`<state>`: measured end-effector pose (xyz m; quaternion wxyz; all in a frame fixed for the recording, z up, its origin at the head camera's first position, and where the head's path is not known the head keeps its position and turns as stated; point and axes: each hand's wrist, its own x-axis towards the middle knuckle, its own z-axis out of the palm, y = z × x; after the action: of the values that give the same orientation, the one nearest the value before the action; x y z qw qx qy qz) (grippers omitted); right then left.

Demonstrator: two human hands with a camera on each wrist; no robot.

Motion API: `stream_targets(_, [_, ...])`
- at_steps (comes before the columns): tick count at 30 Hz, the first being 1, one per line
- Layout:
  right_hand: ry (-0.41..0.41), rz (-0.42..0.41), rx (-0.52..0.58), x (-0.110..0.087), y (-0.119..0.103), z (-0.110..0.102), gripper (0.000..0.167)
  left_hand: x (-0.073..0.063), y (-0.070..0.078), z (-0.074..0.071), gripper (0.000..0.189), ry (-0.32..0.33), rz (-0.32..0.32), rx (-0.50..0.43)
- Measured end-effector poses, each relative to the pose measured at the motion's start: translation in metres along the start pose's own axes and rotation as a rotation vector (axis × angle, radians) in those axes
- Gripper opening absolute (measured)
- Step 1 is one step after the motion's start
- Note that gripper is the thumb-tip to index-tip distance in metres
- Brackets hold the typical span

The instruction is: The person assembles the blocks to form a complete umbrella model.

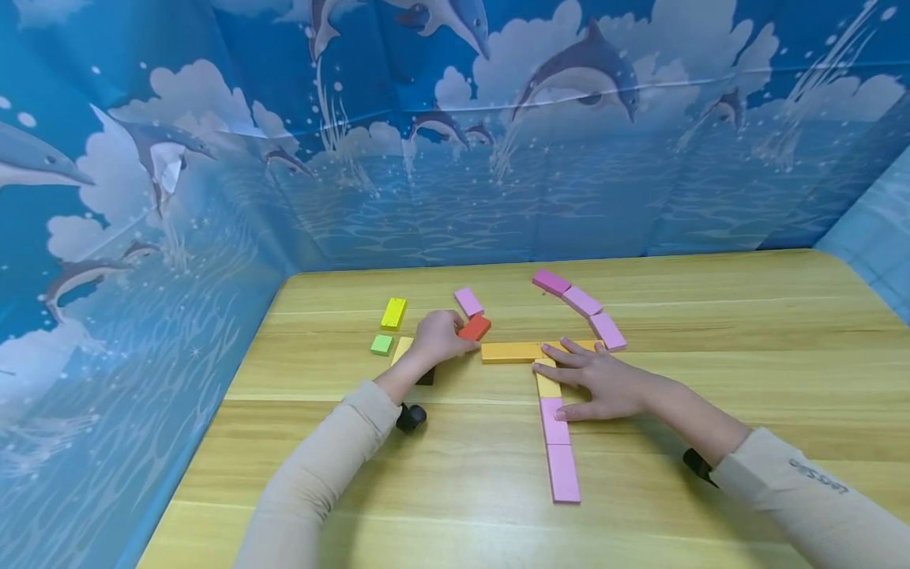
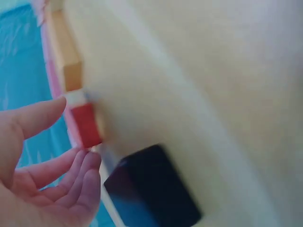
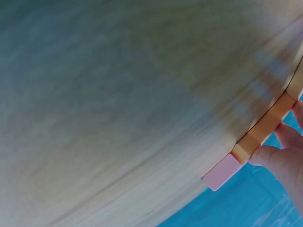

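My left hand (image 1: 439,338) holds a red block (image 1: 475,327) between its thumb and fingers, left of a row of orange blocks (image 1: 510,353). In the left wrist view the fingertips are right at one end of that red block (image 2: 86,125). My right hand (image 1: 607,385) lies with spread fingers across the orange row and the column below it. This column runs toward me, with a pale yellow block (image 1: 548,385) above two pink blocks (image 1: 563,472). In the right wrist view, fingertips touch the side of the orange blocks (image 3: 267,124).
An arc of pink blocks (image 1: 582,300) curves at the back right. One loose pink block (image 1: 468,302) lies behind the red one. A yellow block (image 1: 393,314), a green block (image 1: 381,344) and a dark block (image 1: 426,377) lie around my left hand. Blue dolphin-printed cloth (image 1: 441,197) hangs behind the table.
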<state>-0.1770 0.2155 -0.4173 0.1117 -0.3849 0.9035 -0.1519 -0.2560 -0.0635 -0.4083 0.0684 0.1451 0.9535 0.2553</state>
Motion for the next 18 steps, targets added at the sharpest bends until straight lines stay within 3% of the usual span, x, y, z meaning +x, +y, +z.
stream_targets(6, [-0.004,0.008,-0.006,0.001,0.001,0.002,0.072,0.009,-0.006,-0.012,0.026,-0.063,-0.100,-0.184])
stream_targets(18, [0.003,-0.001,-0.007,0.001,0.000,0.001,0.072,0.016,-0.014,-0.011,0.030,-0.170,-0.149,-0.369])
